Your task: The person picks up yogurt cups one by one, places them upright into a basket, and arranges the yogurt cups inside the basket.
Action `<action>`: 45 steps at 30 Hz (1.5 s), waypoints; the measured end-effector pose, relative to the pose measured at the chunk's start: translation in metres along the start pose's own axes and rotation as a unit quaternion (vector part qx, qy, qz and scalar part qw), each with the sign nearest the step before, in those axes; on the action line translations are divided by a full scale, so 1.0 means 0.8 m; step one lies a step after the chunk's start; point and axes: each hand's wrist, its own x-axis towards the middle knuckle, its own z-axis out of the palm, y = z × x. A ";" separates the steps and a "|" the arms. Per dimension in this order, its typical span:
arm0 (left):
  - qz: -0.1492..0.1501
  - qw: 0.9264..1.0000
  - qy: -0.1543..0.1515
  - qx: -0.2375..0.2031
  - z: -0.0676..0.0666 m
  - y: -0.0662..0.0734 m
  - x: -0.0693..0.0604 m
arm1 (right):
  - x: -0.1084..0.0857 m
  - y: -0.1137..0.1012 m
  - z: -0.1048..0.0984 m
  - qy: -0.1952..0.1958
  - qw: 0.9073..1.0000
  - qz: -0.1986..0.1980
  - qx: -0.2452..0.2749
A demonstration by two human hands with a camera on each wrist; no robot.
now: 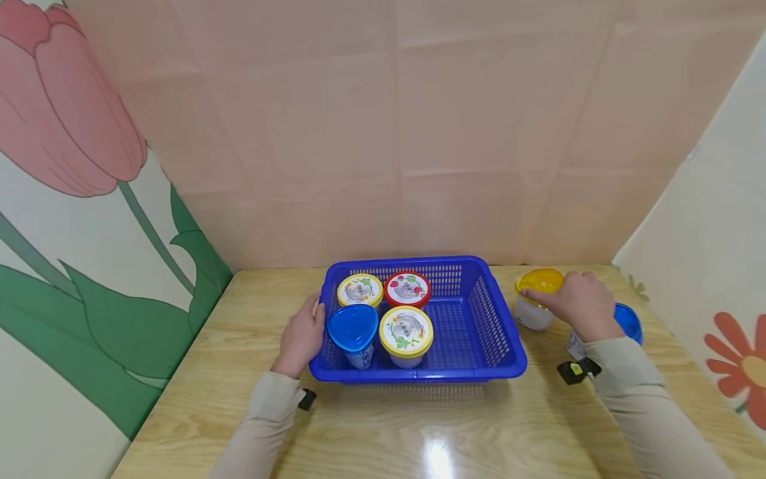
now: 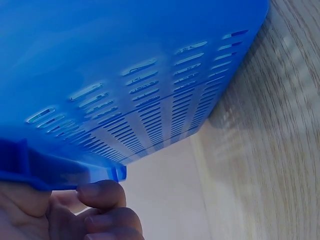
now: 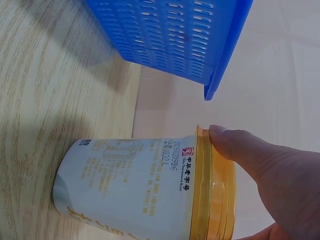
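A blue plastic basket point(image 1: 473, 319) holds two yellow-lidded tubs point(image 1: 406, 331), a red-lidded tub point(image 1: 407, 290) and a cup with a blue lid point(image 1: 353, 327). My left hand point(image 1: 302, 340) grips the basket's left rim; in the left wrist view its fingers point(image 2: 105, 195) curl at the rim. To the right of the basket, my right hand point(image 1: 583, 303) holds a white cup with a yellow lid point(image 3: 125, 185) by the lid, thumb on the lid's edge. The far fingers are mostly hidden. Whether that cup touches the table cannot be told.
Another cup with a blue lid point(image 1: 628, 324) stands right of the basket, partly behind my right wrist. The wooden table point(image 1: 371, 432) meets a pinkish covered wall point(image 1: 395, 133) at the back, with flower-painted walls on both sides.
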 end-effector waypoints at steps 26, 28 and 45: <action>0.004 1.000 0.005 0.011 0.002 -0.002 0.002 | -0.005 -0.006 -0.005 0.012 1.000 -0.013 0.006; 0.006 1.000 0.007 0.011 0.002 -0.002 0.002 | -0.006 -0.007 -0.006 0.016 1.000 -0.014 0.009; -0.007 1.000 0.001 0.010 0.001 -0.001 0.001 | -0.013 -0.014 -0.025 0.071 0.996 -0.046 0.015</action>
